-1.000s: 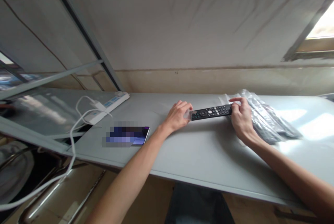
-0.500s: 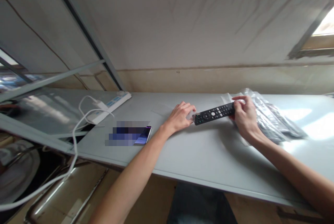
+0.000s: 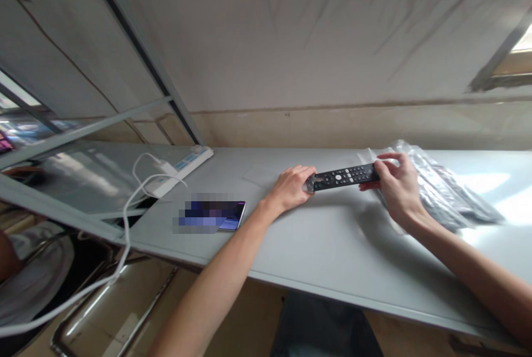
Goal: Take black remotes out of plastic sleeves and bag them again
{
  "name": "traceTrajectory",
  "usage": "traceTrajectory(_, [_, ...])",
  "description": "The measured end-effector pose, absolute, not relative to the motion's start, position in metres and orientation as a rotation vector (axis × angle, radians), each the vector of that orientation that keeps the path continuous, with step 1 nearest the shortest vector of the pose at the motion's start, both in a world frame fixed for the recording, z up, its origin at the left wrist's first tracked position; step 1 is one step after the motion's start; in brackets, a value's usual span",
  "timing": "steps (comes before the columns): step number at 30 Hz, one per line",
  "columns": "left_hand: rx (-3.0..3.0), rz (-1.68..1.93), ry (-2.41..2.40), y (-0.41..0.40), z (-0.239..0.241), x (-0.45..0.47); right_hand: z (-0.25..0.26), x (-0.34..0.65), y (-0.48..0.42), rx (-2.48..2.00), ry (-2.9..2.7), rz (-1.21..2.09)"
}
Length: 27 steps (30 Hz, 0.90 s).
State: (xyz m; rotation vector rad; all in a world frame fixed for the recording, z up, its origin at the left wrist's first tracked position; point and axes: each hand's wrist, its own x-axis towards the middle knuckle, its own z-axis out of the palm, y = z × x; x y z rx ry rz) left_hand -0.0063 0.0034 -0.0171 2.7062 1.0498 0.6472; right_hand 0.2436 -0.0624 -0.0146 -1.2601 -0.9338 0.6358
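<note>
A black remote control [image 3: 343,177] is held level above the grey table, its button side facing up. My right hand [image 3: 399,188] pinches its right end between thumb and fingers. At the other end, my left hand [image 3: 293,188] is closed on a clear plastic sleeve [image 3: 310,182], which covers the left tip of the remote. Several plastic-wrapped items [image 3: 446,190] lie in a pile just beyond and right of my right hand.
A phone [image 3: 233,215] lies left of my left forearm, partly blurred out. Behind it stands a white power strip [image 3: 187,167] with a white cable [image 3: 126,218] running off the table [image 3: 332,257]. A metal frame [image 3: 153,63] rises at the left, and a chair [image 3: 112,301] stands below.
The remote has turned slightly closer to horizontal, and its left tip now sits in the clear sleeve at my left hand. The view has shifted slightly.
</note>
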Motion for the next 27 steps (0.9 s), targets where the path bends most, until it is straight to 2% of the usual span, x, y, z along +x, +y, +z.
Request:
traceTrajectory(11, [2.729, 0.765, 1.109, 0.002, -0.015, -0.005, -0.009, 0.236, -0.067, -1.211, -0.884, 0.718])
traceTrajectory(18, [2.745, 0.746, 1.031, 0.000, -0.012, -0.004, -0.006, 0.219, -0.079, -1.130, -1.101, 0.754])
traceTrajectory(27, [2.876, 0.728, 0.968, -0.002, -0.011, -0.005, -0.011, 0.204, -0.088, -1.062, -1.342, 1.011])
